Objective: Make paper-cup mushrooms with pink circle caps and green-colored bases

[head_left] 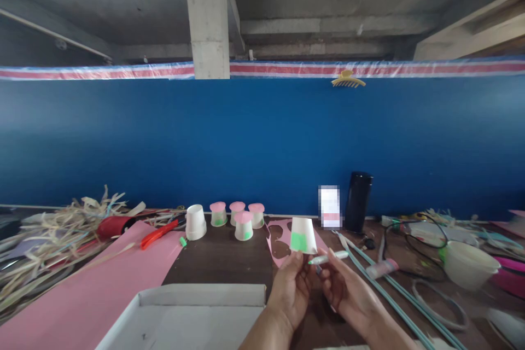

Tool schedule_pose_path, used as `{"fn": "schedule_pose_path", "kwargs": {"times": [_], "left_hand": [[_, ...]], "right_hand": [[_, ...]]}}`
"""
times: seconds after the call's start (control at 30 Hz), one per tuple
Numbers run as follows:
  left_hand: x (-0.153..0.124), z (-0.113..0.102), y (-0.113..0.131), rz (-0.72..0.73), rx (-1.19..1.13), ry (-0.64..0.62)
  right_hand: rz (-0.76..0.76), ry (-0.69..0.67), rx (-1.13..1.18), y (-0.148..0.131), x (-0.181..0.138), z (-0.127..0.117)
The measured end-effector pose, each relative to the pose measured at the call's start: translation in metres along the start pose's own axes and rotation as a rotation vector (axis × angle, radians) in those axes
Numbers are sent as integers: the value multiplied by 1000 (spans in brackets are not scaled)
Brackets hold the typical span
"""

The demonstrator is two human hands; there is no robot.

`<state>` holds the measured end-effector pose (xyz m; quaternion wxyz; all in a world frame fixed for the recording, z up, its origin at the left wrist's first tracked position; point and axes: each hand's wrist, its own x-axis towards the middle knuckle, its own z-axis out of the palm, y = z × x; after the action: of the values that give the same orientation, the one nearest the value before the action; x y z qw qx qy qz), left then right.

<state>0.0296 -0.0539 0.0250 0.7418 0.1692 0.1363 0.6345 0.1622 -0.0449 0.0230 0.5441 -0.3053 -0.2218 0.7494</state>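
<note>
My left hand (294, 279) grips a white paper cup (307, 232) by its lower rim, upside down, with a green coloured patch on its side. In my right hand (344, 284) is a white marker (334, 256), its green tip pointing left, close below the cup's rim. Whether the tip touches the cup I cannot tell. Beyond them on the table stand several upturned cups with pink paper tops and green patches, among them a front cup (244, 227). To their left is a stack of plain white cups (196, 222). A small green marker cap (182, 241) lies near the stack.
Pink paper (94, 284) and red-handled scissors (159, 233) lie left, beside a heap of pale strips (69, 229). A white box lid (200, 317) is in front. Pink paper with cut holes (281, 229), a black bottle (359, 202) and a pale tub (470, 265) stand or lie rightward.
</note>
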Motion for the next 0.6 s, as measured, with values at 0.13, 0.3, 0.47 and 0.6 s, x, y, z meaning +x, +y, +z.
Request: {"fn": "schedule_pose_path", "kwargs": {"times": [0.13, 0.3, 0.47, 0.6], "left_hand": [[4, -6, 0, 16, 6, 86], [9, -14, 0, 0, -48, 165], [10, -13, -1, -12, -61, 226], [9, -13, -1, -35, -43, 241]], "right_hand": [[-35, 7, -106, -2, -4, 1], [-224, 11, -233, -8, -8, 7], [-602, 272, -709, -16, -18, 14], [-776, 328, -1089, -16, -26, 13]]}}
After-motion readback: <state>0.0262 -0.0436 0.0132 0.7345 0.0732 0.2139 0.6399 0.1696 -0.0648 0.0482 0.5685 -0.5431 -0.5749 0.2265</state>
